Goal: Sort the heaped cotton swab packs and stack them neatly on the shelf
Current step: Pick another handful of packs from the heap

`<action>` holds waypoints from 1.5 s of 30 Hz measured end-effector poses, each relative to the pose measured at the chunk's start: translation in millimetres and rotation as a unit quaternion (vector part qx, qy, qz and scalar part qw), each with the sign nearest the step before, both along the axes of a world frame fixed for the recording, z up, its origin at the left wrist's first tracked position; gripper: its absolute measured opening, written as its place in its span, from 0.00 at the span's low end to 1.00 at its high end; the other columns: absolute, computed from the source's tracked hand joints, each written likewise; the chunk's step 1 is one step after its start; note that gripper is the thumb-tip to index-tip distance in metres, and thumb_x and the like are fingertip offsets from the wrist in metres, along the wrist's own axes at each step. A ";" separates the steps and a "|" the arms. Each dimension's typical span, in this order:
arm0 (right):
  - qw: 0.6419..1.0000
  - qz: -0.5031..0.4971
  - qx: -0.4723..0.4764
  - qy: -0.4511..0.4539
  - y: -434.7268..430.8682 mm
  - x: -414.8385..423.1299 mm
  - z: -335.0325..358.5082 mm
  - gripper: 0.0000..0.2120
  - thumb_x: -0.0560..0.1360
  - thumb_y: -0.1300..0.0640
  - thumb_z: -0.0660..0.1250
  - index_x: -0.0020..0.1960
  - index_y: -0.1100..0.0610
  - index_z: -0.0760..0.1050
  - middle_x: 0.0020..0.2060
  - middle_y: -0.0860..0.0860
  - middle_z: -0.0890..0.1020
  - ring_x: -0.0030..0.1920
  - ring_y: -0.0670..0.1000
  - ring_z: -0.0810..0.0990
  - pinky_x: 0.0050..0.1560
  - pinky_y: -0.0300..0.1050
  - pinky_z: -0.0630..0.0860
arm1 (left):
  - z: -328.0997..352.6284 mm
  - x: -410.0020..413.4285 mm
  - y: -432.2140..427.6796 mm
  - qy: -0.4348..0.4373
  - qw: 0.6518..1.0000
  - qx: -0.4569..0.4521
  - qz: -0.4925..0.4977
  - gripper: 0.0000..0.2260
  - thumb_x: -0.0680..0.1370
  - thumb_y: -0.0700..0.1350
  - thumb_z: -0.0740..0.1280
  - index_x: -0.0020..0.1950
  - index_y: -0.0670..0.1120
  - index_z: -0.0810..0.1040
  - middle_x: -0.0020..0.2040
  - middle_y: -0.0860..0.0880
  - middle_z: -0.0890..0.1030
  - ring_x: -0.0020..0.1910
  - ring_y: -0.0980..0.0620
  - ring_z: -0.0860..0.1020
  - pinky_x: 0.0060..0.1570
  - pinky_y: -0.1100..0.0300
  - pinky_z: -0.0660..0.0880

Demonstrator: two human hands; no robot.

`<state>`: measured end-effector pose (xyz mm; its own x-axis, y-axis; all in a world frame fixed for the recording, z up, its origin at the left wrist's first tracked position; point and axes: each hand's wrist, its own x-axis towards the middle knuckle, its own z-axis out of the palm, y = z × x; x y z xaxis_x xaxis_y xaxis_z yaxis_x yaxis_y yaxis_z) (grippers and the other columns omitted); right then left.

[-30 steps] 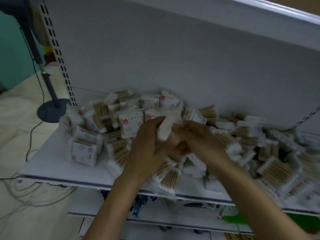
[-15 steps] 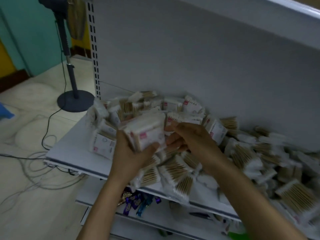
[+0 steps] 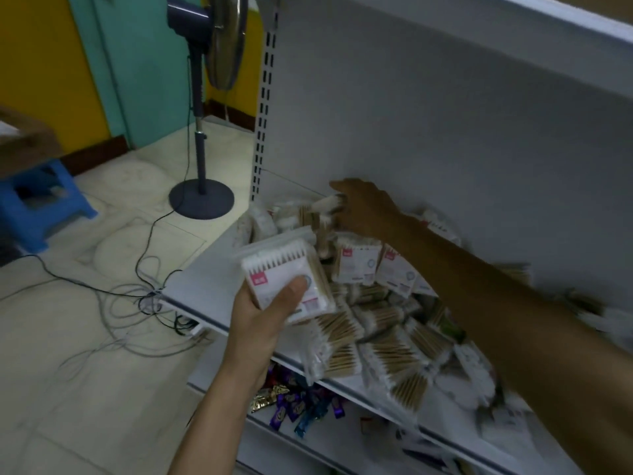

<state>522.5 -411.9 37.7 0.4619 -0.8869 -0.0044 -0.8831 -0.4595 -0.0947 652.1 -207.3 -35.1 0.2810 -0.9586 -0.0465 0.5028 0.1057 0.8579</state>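
Observation:
A heap of cotton swab packs [image 3: 383, 323], clear bags of wooden-stemmed swabs with white and pink labels, sprawls along the white shelf [image 3: 202, 275]. My left hand [image 3: 263, 313] grips a small stack of packs [image 3: 287, 269] in front of the shelf's left end, thumb across the top label. My right hand [image 3: 363, 207] reaches over the heap to its far left corner by the back panel, and its fingers close on one pack [image 3: 329, 204] there.
A grey back panel [image 3: 445, 132] rises behind the heap, with a slotted upright [image 3: 263, 108] at its left edge. Wrapped sweets [image 3: 298, 402] lie on the lower shelf. On the floor are a pedestal fan [image 3: 202, 197], tangled cables [image 3: 144, 296] and a blue stool [image 3: 37, 204].
My hands have parted: the left keeps the stack and has dropped lower, while the right has reached away to the back left of the heap. The view has swung left.

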 end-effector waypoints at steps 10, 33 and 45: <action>0.956 0.031 -0.148 -0.253 56.0 -23.5 21.6 0.06 0.78 0.60 0.65 0.52 0.60 0.78 0.45 0.54 0.82 0.45 0.49 0.79 0.47 0.41 0.75 | 5.7 2.4 -1.0 -0.015 0.996 -0.003 0.085 0.18 0.71 0.40 0.71 0.60 0.46 0.75 0.50 0.50 0.84 0.49 0.54 0.83 0.47 0.61 0.80; 0.889 -0.103 0.102 -0.434 191.3 -30.1 10.8 0.24 0.70 0.39 0.65 0.64 0.43 0.70 0.57 0.34 0.75 0.58 0.36 0.74 0.52 0.27 0.71 | 23.0 -46.8 -3.5 0.023 0.998 -0.020 -0.054 0.40 0.71 0.70 0.60 0.71 0.41 0.66 0.63 0.44 0.78 0.60 0.52 0.78 0.53 0.63 0.76; 0.892 -0.041 0.239 -0.382 165.1 -37.7 10.3 0.10 0.75 0.55 0.69 0.55 0.49 0.80 0.50 0.42 0.83 0.52 0.41 0.80 0.53 0.38 0.77 | 9.7 -12.3 -12.6 0.092 0.993 0.038 -0.068 0.35 0.62 0.49 0.77 0.66 0.40 0.72 0.56 0.40 0.82 0.53 0.42 0.82 0.45 0.53 0.80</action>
<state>484.8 -246.8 48.1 0.4263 -0.8987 -0.1031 -0.5064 -0.1427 -0.8504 639.8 -219.9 -25.4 0.1288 -0.9789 -0.1586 0.6569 -0.0356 0.7531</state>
